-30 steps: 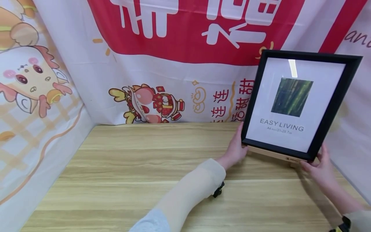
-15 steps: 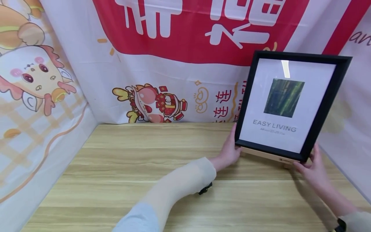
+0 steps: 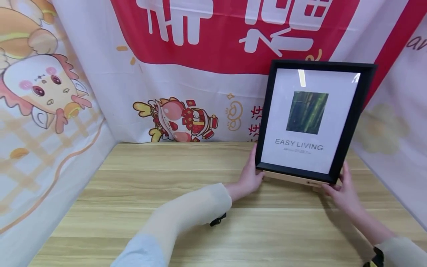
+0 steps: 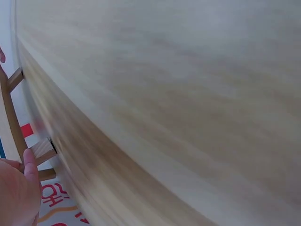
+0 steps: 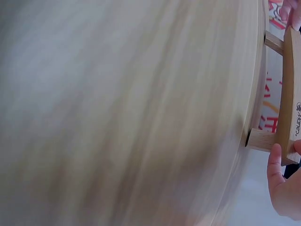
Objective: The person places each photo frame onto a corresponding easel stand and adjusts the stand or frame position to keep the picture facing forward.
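A black picture frame (image 3: 305,118) with a dark green picture and "EASY LIVING" on its white sheet leans back on a pale wooden easel stand (image 3: 287,178). At the stand's left end, my left hand (image 3: 248,178) grips it, thumb at the front ledge and fingers up along the frame's side. My right hand (image 3: 345,194) grips the other end at the frame's lower right corner. In the right wrist view the wooden ledge (image 5: 288,94) shows dark lettering, and its short legs come down right at the tabletop. The back of the stand is hidden behind the frame.
Beneath the stand is a wood-grain table (image 3: 150,207). A white and red printed cloth (image 3: 200,48) hangs along the back edge, with cartoon-printed cloth (image 3: 50,92) on the left and a pale one (image 3: 393,148) on the right.
The picture frame and its stand have moved left along the table, with both hands keeping hold of the two lower ends. The head view has shifted slightly too.
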Available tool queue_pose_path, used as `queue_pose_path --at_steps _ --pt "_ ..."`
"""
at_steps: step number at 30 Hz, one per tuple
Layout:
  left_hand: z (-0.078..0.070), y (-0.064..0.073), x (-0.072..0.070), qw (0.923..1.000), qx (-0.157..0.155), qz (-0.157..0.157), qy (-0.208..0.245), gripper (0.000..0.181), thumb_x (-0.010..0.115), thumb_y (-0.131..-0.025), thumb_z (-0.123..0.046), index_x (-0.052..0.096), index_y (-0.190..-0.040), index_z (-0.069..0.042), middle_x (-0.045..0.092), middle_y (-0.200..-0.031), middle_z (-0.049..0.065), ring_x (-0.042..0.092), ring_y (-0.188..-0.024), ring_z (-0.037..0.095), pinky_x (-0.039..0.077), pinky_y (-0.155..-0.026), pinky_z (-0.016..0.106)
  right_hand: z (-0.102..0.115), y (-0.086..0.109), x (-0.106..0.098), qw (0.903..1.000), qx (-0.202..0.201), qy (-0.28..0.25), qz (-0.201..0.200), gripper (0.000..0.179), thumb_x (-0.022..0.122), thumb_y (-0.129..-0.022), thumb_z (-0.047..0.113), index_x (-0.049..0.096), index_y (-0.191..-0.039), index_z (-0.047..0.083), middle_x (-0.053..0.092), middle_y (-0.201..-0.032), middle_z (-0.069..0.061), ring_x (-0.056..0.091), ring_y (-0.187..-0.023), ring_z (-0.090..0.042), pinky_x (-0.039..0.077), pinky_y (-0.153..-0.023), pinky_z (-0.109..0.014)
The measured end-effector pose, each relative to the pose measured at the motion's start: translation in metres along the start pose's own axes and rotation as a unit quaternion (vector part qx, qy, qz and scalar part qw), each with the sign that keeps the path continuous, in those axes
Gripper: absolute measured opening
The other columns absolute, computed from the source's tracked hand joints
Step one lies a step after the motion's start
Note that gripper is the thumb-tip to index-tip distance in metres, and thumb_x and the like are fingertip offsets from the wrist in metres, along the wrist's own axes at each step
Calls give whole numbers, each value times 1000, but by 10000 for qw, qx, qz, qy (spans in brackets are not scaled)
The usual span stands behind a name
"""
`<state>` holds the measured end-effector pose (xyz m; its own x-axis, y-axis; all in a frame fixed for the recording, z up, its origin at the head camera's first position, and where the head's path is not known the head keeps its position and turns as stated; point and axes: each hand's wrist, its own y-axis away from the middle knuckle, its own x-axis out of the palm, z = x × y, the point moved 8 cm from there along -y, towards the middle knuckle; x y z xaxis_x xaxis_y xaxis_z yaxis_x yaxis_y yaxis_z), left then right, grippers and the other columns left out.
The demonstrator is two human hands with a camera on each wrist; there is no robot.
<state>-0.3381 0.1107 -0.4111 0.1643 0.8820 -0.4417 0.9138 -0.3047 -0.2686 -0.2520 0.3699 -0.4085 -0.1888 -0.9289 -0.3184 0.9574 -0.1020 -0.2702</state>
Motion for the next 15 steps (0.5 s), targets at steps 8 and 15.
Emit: queue_pose_path --at_steps 8,15 --pt "8 13 -21 9999 -80 -64 63 115 64 -83 13 -10 -153 -41 14 -160 -3 26 -142 21 21 -115 35 10 -2 21 9999 -102 18 85 103 52 -85 -25 -14 -153 13 17 -136 -47 53 -82 11 54 -61 -16" --pt "17 24 -43 9989 -433 -151 109 118 63 -83 14 -11 -151 -48 11 -160 -5 25 -142 22 22 -114 35 16 -6 42 9998 -66 54 206 103 54 -86 -23 -13 -154 15 20 -138 -46 57 -83 5 55 -62 -18"
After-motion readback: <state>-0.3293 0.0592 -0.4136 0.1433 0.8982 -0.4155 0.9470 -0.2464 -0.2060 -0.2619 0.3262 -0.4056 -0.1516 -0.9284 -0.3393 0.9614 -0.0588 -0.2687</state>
